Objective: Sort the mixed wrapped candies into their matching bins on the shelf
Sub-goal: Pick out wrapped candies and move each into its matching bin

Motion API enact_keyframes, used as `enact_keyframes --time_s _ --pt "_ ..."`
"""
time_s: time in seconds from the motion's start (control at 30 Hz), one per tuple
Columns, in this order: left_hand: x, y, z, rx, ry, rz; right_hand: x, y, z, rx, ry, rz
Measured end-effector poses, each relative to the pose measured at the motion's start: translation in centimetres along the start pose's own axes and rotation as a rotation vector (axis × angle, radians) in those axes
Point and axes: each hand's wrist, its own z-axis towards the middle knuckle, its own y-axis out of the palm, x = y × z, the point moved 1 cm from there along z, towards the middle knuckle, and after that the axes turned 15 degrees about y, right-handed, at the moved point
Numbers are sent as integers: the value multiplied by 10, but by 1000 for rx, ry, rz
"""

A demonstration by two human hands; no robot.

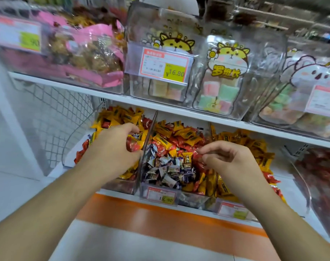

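Clear bins on the lower shelf hold mixed wrapped candies. My left hand (113, 147) reaches into the left bin (122, 185), which is full of yellow and red pieces, and its fingers curl round a red candy (133, 147). My right hand (230, 159) hovers over the middle bin (194, 201), thumb and forefinger pinching another red candy (198, 157). That bin holds yellow candies (162, 141), red ones and a heap of white-and-blue candies (168, 172) at its front. The bin to the right (241, 142) holds mostly yellow pieces.
A clear divider wall (150, 132) separates the left and middle bins. A far-right bin (320, 185) holds red candies. The upper shelf (103, 94) carries clear boxes of bagged sweets with a price tag (164, 63). White wire mesh (53, 113) closes the left side.
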Motion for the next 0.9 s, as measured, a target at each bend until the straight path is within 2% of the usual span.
enact_keyframes --time_s 0.1,0.27,0.43,0.57,0.7,0.9 --pt "11 7 1 -47 94 29 6 -15 5 31 0 2" --pt "44 35 1 -135 322 -66 35 -62 24 146 50 -21" --pt "81 74 -8 -336 458 -145 75 -97 24 83 140 -444" --pt "94 104 -15 -440 492 -133 80 -101 19 -10 205 -677" --pt "96 115 -19 -434 496 -157 85 -97 22 -62 213 -835" --pt "95 116 -21 -405 491 -168 90 -92 27 -44 188 -805"
